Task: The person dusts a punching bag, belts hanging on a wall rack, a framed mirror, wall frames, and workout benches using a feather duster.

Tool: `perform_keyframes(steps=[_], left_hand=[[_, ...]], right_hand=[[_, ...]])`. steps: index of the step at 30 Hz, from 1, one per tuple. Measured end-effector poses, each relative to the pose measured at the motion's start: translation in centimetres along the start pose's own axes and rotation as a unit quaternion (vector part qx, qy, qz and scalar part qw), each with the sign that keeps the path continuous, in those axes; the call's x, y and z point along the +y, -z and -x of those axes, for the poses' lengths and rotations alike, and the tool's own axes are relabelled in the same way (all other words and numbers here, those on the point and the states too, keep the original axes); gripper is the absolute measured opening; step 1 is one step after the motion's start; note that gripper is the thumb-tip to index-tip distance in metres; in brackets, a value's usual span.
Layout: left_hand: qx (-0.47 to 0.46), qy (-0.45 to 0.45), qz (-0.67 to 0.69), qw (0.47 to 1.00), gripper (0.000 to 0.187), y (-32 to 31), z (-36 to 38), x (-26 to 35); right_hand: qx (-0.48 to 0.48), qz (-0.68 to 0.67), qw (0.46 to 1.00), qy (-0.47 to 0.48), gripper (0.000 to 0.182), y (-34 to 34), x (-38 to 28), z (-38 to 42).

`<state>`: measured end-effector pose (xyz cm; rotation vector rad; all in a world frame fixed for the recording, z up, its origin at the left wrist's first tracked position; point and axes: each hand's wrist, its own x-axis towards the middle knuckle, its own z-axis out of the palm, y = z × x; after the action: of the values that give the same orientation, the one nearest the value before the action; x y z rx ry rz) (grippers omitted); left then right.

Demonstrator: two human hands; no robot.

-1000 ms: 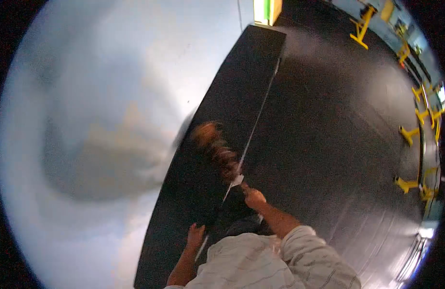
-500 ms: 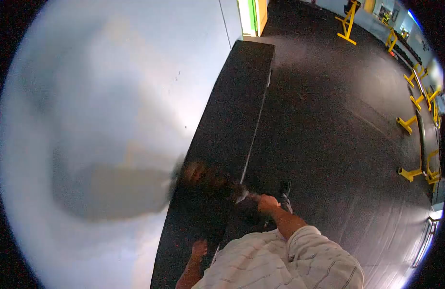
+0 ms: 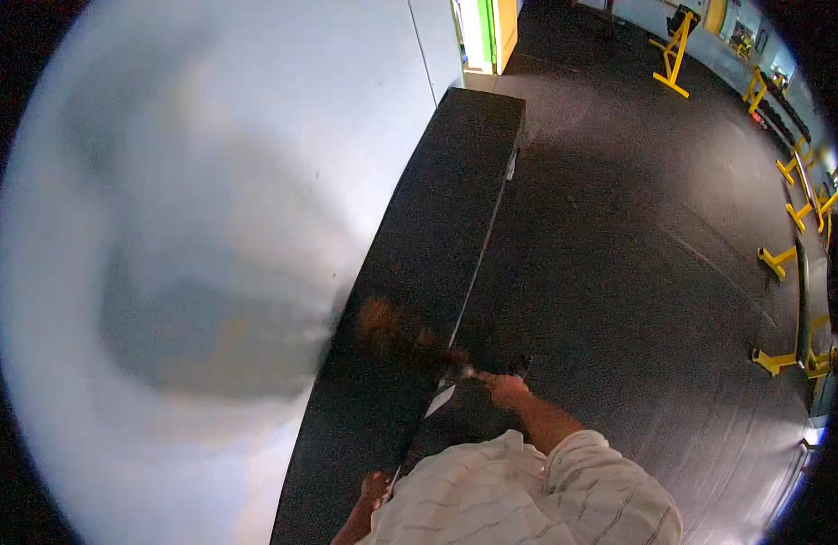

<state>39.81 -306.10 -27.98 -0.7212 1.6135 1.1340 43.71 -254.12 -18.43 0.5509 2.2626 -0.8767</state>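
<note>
My right hand (image 3: 510, 391) is wrapped round the handle of a feather duster, arm stretched forward. The duster's brown feathery head (image 3: 383, 329) is smeared by motion and overlaps the black ledge (image 3: 446, 200) that runs along the wall. Low in the view, close to my body, my left hand (image 3: 375, 486) hangs beside the ledge's front edge. Its fingers are curled in, and no object shows in them.
A pale wall (image 3: 283, 209) rises on the left, with a door (image 3: 504, 34) at its far end. Dark flooring (image 3: 637, 272) stretches to the right. Yellow-framed gym stands (image 3: 675, 59) and a low yellow-footed bench (image 3: 803, 300) stand along the far right side.
My right hand and the duster have shifted slightly, the brown head still blurred over the ledge. My left hand has dropped a little lower, closer to my shirt. The view has tilted slightly.
</note>
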Motion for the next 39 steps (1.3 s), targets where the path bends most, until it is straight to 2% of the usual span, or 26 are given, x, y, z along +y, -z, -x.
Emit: perform_keyframes(steps=[1,2,3,4,5,6,7,9,11,12,13,14,15,18,21,22,24,26,27,30,31,32,34,35,37,39], left_hand=[[-0.032,-0.096,-0.203,0.974,0.023,-1.3,0.8,2.8],[-0.031,-0.226,-0.481,0.847,0.022,-2.8,1.8,5.7],[-0.015,-0.317,-0.637,0.703,0.021,-5.5,3.9,9.0],[0.002,-0.353,-0.706,0.614,0.021,-8.3,5.9,12.3],[0.036,-0.501,-0.738,0.452,0.021,-9.6,4.8,13.8],[0.039,-0.500,-0.738,0.451,0.021,-11.3,3.4,15.4],[0.045,-0.392,-0.617,0.681,0.023,-13.2,2.1,17.0],[0.048,-0.251,-0.448,0.856,0.026,-16.2,0.8,19.4],[-0.081,-0.238,-0.013,0.968,0.033,-19.3,-0.3,22.9],[-0.083,-0.238,-0.016,0.968,0.033,-20.7,-0.6,24.5],[0.003,-0.286,-0.215,0.934,0.034,-22.2,-0.8,25.8],[0.088,-0.320,-0.401,0.854,0.035,-24.2,-0.4,27.4],[0.086,-0.319,-0.399,0.855,0.035,-25.8,0.5,28.5],[0.084,-0.230,-0.304,0.921,0.036,-27.8,3.6,30.4],[-0.156,-0.319,-0.279,0.892,0.032,-25.0,0.1,27.9],[-0.162,-0.153,-0.146,0.964,0.031,-25.0,1.6,28.3],[-0.159,0.020,-0.004,0.987,0.030,-26.0,1.2,30.0],[-0.051,0.026,-0.218,0.974,0.033,-26.1,0.6,31.3],[-0.248,0.148,-0.022,0.957,0.036,-19.5,-10.9,26.0],[-0.234,0.066,0.112,0.964,0.035,-21.1,-7.8,34.3],[-0.351,0.103,0.315,0.876,0.023,-21.3,-8.0,36.5],[-0.316,0.041,0.243,0.916,0.027,-22.8,-8.4,39.3],[-0.056,-0.112,-0.063,0.990,0.035,-29.2,-5.0,46.0],[0.040,-0.143,-0.129,0.980,0.040,-32.1,-3.3,48.9],[0.057,-0.187,-0.182,0.964,0.041,-33.0,-3.5,51.4],[0.072,-0.231,-0.229,0.943,0.041,-34.1,-3.8,54.0]], right_hand=[[-0.003,-0.004,1.000,0.002,0.053,1.5,0.9,-0.4],[-0.042,0.052,0.997,0.032,0.051,3.3,2.2,-1.0],[-0.078,0.108,0.989,0.061,0.049,4.4,3.4,-1.2],[-0.074,0.104,0.990,0.063,0.049,4.8,4.5,-1.7],[0.066,-0.070,0.995,0.027,0.049,4.8,5.4,-2.4],[0.199,-0.238,0.951,-0.010,0.048,5.2,6.6,-3.3],[0.198,-0.238,0.951,-0.007,0.048,6.7,7.1,-3.8],[-0.011,-0.039,0.998,0.040,0.051,10.6,7.8,-5.0],[-0.057,0.017,0.995,0.075,0.052,15.8,6.3,-5.5],[-0.104,0.078,0.986,0.108,0.053,17.6,5.6,-5.8],[-0.104,0.077,0.986,0.106,0.053,17.9,5.4,-6.9],[0.017,-0.060,0.997,0.050,0.051,17.8,5.2,-8.3],[0.137,-0.195,0.971,-0.007,0.050,17.7,5.4,-9.3],[0.069,-0.041,0.989,0.122,0.051,20.4,6.7,-11.0],[-0.057,0.089,0.986,0.129,0.046,22.8,8.4,-13.1],[-0.103,0.129,0.977,0.135,0.044,22.8,9.1,-13.8],[0.083,-0.127,0.987,-0.044,0.045,22.6,10.8,-15.7],[0.037,-0.111,0.993,-0.023,0.044,26.1,10.5,-13.1],[-0.009,-0.095,0.995,-0.001,0.044,28.2,10.4,-12.4],[-0.051,0.065,0.996,0.027,0.044,25.0,16.9,-18.1],[-0.053,0.066,0.996,0.027,0.044,25.2,18.4,-19.8],[0.024,-0.074,0.994,-0.071,0.049,25.1,19.5,-21.2],[0.090,-0.215,0.958,-0.168,0.054,25.9,19.2,-21.4],[0.055,-0.137,0.986,-0.077,0.057,29.1,17.7,-19.9],[-0.057,0.020,0.997,0.054,0.060,33.9,16.4,-19.8],[-0.007,-0.002,1.000,0.010,0.059,36.7,14.9,-20.6]])
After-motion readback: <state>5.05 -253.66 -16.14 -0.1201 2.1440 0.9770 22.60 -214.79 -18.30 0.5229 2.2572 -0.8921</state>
